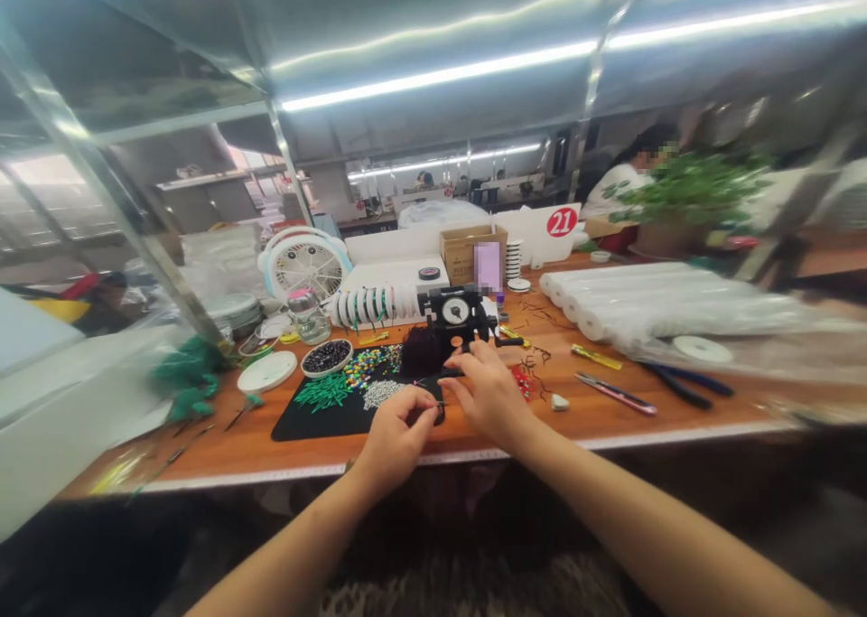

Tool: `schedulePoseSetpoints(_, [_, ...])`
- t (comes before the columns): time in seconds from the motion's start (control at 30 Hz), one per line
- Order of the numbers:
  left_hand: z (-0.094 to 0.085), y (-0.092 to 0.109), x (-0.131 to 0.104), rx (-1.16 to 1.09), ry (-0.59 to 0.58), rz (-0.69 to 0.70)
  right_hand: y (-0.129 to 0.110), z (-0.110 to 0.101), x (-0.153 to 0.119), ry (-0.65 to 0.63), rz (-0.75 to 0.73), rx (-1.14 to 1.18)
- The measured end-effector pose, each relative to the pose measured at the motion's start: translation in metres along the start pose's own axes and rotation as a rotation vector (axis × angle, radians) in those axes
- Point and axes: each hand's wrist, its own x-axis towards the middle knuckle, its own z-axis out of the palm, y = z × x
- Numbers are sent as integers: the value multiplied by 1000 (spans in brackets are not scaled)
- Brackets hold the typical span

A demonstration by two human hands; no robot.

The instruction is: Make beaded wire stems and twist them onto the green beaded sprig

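My left hand (398,429) is over the front of a black mat (288,425), thumb and fingertips pinched on something thin and too small to make out. Just to its right, my right hand (493,393) reaches toward a black device with a white dial (455,310); its thumb and forefinger are apart, nothing visible between them. Silver beads (383,395), green tube-like pieces (323,394) and multicoloured beads (364,369) lie in piles on the mat. A white dish (328,358) holds black beads. A dark bundle (420,353) sits before the device.
White spools (376,304) line up left of the device. A fan (306,266), glass jar (310,317) and cardboard box (467,254) stand behind. To the right lie a utility knife (616,394), blue-handled pliers (687,382) and white rolls (610,299). Another person (619,183) sits beyond.
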Motion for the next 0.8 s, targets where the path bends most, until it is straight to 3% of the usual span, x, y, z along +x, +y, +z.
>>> schedulePoseSetpoints(0.07, [2, -2, 0, -188, 34, -186, -7, 2, -19, 83, 21, 2])
schedulePoseSetpoints(0.2, [4, -5, -2, -272, 15, -255, -14, 18, -48, -41, 86, 103])
schedulePoseSetpoints(0.3, [2, -3, -3, -263, 10, -247, -12, 22, -53, 57, -126, -15])
schedulePoseSetpoints(0.4, [-4, 1, -7, -66, -24, -95, -9, 14, -40, 23, -366, -106])
schedulePoseSetpoints(0.53, [-8, 0, -12, 497, -40, 336, -4, 7, -3, -187, -212, -24])
schedulePoseSetpoints(0.63, [-8, -6, -9, 710, -68, 511, 2, 9, 24, -261, -140, 7])
schedulePoseSetpoints(0.73, [-7, -10, -4, 581, -110, 503, 5, 8, 30, -271, -134, 21])
schedulePoseSetpoints(0.8, [-6, -9, -1, 278, -52, 263, 3, 6, 20, -183, -113, 11])
